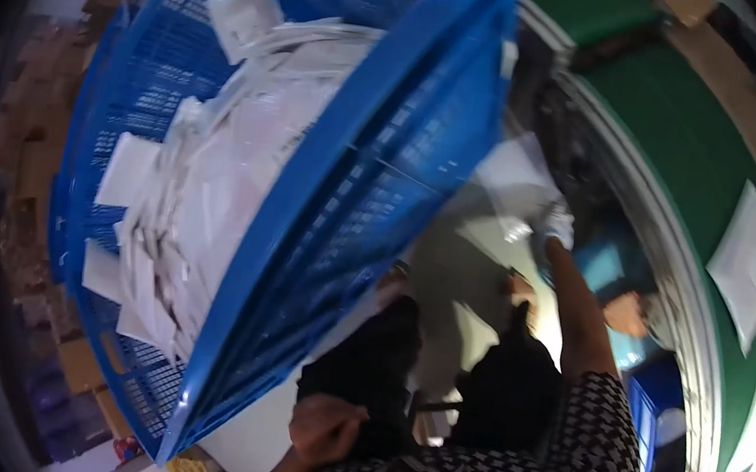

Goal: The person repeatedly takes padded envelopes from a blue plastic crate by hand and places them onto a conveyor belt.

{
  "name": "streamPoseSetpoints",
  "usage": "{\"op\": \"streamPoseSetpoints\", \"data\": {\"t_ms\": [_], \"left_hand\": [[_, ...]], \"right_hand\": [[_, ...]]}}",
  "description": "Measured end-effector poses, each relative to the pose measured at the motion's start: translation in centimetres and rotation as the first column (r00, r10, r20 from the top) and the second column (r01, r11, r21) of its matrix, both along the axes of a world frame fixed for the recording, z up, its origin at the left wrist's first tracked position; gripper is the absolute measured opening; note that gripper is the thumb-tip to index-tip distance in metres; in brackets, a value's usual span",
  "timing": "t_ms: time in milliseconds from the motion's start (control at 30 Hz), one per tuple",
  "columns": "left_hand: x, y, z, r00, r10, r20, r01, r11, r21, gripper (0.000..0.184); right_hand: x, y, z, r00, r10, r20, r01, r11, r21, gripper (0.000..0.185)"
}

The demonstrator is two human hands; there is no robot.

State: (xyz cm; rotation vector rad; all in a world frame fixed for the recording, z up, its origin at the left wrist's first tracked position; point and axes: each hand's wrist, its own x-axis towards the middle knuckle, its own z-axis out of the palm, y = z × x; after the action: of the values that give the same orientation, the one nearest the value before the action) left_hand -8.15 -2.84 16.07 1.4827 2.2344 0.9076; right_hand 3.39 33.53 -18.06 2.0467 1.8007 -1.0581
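Observation:
My right hand (556, 228) reaches forward past the blue basket's side, over the floor. Its fingers are blurred and partly covered, closed on a white packet in clear plastic (516, 170). My left hand (326, 430) is curled into a fist close to my body, with nothing visible in it. A large blue plastic basket (309, 180) with perforated walls stands in front of me on the left. A heap of flat white packets (239, 134) fills much of it, some poking up along its far side.
A green conveyor belt (665, 130) with a metal edge curves down the right, carrying white packets (748, 267). Below it is a smaller blue crate (657, 421). Brown cartons (31, 137) are stacked at the far left.

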Motion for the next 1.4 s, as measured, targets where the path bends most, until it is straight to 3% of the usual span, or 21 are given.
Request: {"op": "streamPoseSetpoints", "data": {"t_ms": [100, 167, 333, 500, 567, 667, 700, 733, 767, 800, 833, 900, 933, 967, 1000, 1067, 1133, 1167, 1233, 1267, 1400], "left_hand": [[-0.7, -0.9, -0.4, 0.998, 0.03, 0.054, -0.029, 0.999, -0.034, 0.012], [-0.9, -0.8, -0.6, 0.998, 0.06, 0.014, -0.059, 0.997, -0.058, 0.013], [-1.2, -0.7, -1.0, 0.999, 0.041, 0.034, -0.04, 0.999, -0.029, 0.015], [0.2, -0.3, -0.7, 0.998, -0.019, 0.062, 0.017, 1.0, 0.022, 0.021], [0.8, 0.2, -0.3, 0.996, -0.068, 0.057, 0.069, 0.997, -0.027, 0.021], [2.2, 1.9, -0.1, 0.996, -0.009, -0.085, 0.014, 0.998, 0.057, 0.025], [2.5, 2.8, 0.1, 0.988, 0.03, -0.152, -0.016, 0.996, 0.089, 0.027], [2.7, 3.6, 0.4, 0.973, 0.072, -0.217, -0.045, 0.991, 0.128, 0.029], [3.0, 4.1, 0.8, 0.968, 0.063, -0.242, -0.019, 0.984, 0.179, 0.029], [3.4, 4.5, 1.1, 0.931, 0.1, -0.35, -0.033, 0.981, 0.192, 0.029], [3.9, 4.8, 1.4, 0.883, 0.141, -0.448, -0.053, 0.978, 0.204, 0.03], [4.8, 5.4, 2.0, 0.756, 0.225, -0.615, -0.102, 0.968, 0.229, 0.031], [5.0, 5.6, 2.4, 0.75, 0.225, -0.622, -0.081, 0.964, 0.251, 0.031], [5.1, 5.6, 2.6, 0.798, 0.163, -0.58, 0.012, 0.958, 0.286, 0.029], [5.1, 5.5, 2.8, 0.838, 0.095, -0.537, 0.096, 0.944, 0.316, 0.028], [5.5, 4.5, 3.5, 0.894, -0.05, -0.444, 0.237, 0.896, 0.376, 0.025], [6.0, 3.3, 5.1, 0.93, -0.043, -0.366, 0.195, 0.9, 0.391, 0.023], [6.2, 2.5, 6.2, 0.958, -0.038, -0.284, 0.155, 0.903, 0.4, 0.022], [6.4, 1.3, 8.2, 0.993, -0.03, -0.115, 0.075, 0.91, 0.408, 0.019], [6.4, 0.9, 9.1, 0.993, -0.032, -0.115, 0.076, 0.91, 0.408, 0.019], [6.0, 0.2, 12.2, 0.956, -0.141, -0.257, 0.25, 0.853, 0.459, 0.018]], "right_hand": [[-0.6, 2.0, -3.1, 0.984, -0.045, 0.173, 0.035, 0.998, 0.06, 0.061], [0.3, 2.3, -5.0, 0.994, -0.031, 0.1, 0.028, 0.999, 0.032, 0.062], [0.6, -1.1, -4.4, 0.913, -0.179, -0.367, 0.085, 0.962, -0.26, 0.031], [1.1, -4.4, -2.9, 0.717, -0.323, -0.618, 0.112, 0.928, -0.355, 0.019], [1.5, -6.6, -0.4, 0.377, -0.493, -0.784, 0.088, 0.862, -0.5, 0.022], [2.4, -7.0, 7.6, 0.063, -0.883, -0.464, -0.106, 0.457, -0.883, 0.018], [2.7, -7.7, 11.5, 0.034, -0.86, -0.509, -0.116, 0.502, -0.857, 0.018], [3.3, -8.7, 15.7, 0.104, -0.326, -0.939, -0.122, 0.933, -0.338, 0.01], [3.9, -10.0, 19.8, 0.168, 0.357, -0.919, -0.15, 0.931, 0.334, 0.011], [4.4, -11.3, 23.8, 0.222, 0.859, -0.462, -0.204, 0.504, 0.839, 0.019], [5.0, -12.6, 27.6, 0.166, 0.901, -0.4, -0.173, 0.426, 0.888, 0.021], [7.1, -15.0, 32.0, 0.086, 0.843, -0.531, -0.162, 0.538, 0.827, 0.017], [8.2, -16.4, 33.9, 0.194, 0.51, -0.838, -0.25, 0.852, 0.461, 0.014], [9.4, -17.9, 35.7, 0.323, 0.068, -0.944, -0.279, 0.96, -0.026, 0.011], [10.6, -19.0, 37.8, 0.316, 0.072, -0.946, -0.271, 0.962, -0.018, 0.011], [12.2, -20.8, 41.3, 0.233, -0.157, -0.96, -0.107, 0.977, -0.186, 0.011], [14.6, -20.0, 39.3, 0.174, 0.255, -0.951, 0.199, 0.937, 0.288, 0.022], [15.5, -20.0, 39.1, 0.174, 0.26, -0.95, 0.199, 0.935, 0.293, 0.022], [16.7, -20.4, 39.1, 0.255, 0.668, -0.699, 0.225, 0.662, 0.715, 0.036], [17.0, -21.0, 39.0, 0.256, 0.668, -0.699, 0.226, 0.661, 0.715, 0.036], [17.7, -22.5, 39.1, 0.633, 0.774, 0.01, -0.088, 0.059, 0.994, 0.032]]}}
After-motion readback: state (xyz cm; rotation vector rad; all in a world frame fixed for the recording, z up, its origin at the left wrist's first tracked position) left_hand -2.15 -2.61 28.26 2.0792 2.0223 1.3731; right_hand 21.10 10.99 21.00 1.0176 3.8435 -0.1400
